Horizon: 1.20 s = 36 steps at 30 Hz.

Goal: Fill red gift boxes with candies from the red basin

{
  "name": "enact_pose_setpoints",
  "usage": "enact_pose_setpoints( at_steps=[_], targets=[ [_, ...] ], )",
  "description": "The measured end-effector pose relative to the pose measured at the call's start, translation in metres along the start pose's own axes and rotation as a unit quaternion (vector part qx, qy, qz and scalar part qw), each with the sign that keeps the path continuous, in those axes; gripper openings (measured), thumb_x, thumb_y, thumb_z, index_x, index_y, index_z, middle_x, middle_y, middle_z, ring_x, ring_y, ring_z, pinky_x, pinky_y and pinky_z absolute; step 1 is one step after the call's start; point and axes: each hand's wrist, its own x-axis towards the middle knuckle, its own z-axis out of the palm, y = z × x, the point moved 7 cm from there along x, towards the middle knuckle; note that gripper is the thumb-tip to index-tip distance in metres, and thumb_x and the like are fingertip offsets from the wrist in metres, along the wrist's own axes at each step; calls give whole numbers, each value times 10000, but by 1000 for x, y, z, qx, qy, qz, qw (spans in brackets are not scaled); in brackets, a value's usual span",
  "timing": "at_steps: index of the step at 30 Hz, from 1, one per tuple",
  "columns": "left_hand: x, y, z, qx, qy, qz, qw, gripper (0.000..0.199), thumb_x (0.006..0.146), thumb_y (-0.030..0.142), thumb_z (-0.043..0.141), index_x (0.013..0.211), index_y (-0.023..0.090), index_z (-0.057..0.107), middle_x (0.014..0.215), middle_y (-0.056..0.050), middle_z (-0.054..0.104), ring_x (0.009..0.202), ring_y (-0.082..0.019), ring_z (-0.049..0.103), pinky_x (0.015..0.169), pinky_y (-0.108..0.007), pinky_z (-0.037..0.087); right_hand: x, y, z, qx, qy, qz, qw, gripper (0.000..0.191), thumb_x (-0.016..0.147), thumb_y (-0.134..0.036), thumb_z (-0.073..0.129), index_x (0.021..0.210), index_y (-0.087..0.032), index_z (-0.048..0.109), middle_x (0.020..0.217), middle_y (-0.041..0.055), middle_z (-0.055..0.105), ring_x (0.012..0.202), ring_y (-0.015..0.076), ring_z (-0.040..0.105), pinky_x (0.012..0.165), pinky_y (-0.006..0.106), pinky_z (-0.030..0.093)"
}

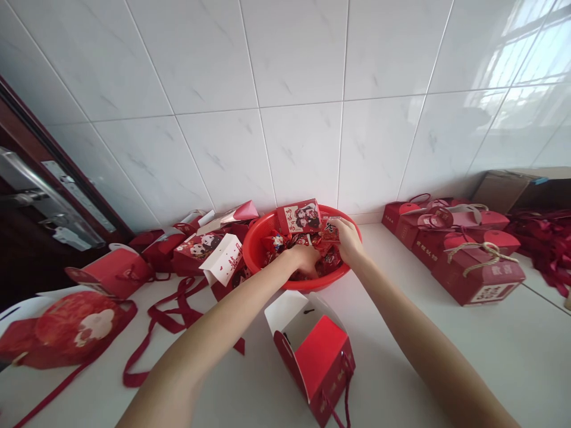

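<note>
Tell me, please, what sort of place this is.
Indoors, perhaps a room in a home: a tiled wall, a door handle and a white worktop suggest it, though not for certain.

Reds before pale wall tiles (298, 53)
The basket (256, 246) is bright red, the packets (331, 258) in it darker red; the open box (323, 351) is red outside, white inside; the small carton (303, 217) shows black-haired cartoon figures on red and cream.

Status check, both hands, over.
Left hand down in red basket, grip unclear. Right hand holding red packet. Open gift box before basket, not blocking hands.
</note>
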Motion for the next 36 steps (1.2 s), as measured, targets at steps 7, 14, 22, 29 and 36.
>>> enact_pose_setpoints(
  at_steps=[7,14,22,29,36],
  targets=[
    [6,8,5,85,20,19,996,294,688,228,736,971,150,715,1071,-178,736,1062,-390,666,893,-442,518,1,1,-1,1,3,-2,1000,71,638,-280,654,640,-212,635,648,-11,693,655,194,661,601,289,513],
    [8,-6,1,6,5,24,1000,137,717,268,709,788,154,736,823,-105,746,809,-286,692,707,-331,498,1,-1,-3,15,28,-7,999,69,626,-283,643,641,-221,618,595,-21,667,586,187,635,536,285,490],
    [-12,-51,-40,-289,196,15,937,211,649,205,709,849,166,764,826,-25,752,818,-202,674,727,-264,491,7,2,-7,32,36,-13,999,78,631,-284,644,637,-232,586,568,-35,630,608,199,630,557,301,492],
    [-16,-51,-49,-288,266,4,920,297,614,117,713,907,147,746,807,-27,716,791,-189,652,746,-285,517,10,2,-9,21,35,-23,999,97,618,-292,638,603,-237,559,598,-18,654,650,204,635,578,299,495],
    [-22,-62,-57,-288,347,-32,892,297,673,167,692,966,158,737,783,-11,683,769,-170,630,748,-267,488,7,3,-8,32,35,-12,999,93,626,-282,642,599,-233,568,582,-30,631,628,193,621,580,298,483]
  ],
)
